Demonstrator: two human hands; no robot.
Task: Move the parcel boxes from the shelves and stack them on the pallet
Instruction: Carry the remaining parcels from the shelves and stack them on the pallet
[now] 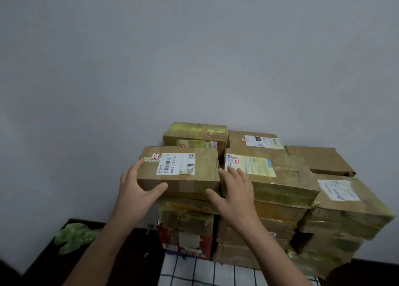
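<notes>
Placing looks to be the step: left hand grips the labelled box by its end, right hand presses it with spread fingers, and next it likely needs squaring on the stack, then release.

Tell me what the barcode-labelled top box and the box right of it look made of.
Barcode-labelled box: matte brown cardboard, judging by colour and folded edges; white paper label. Right-hand box: likely cardboard under glossy yellowish tape, which shines and wrinkles.
</notes>
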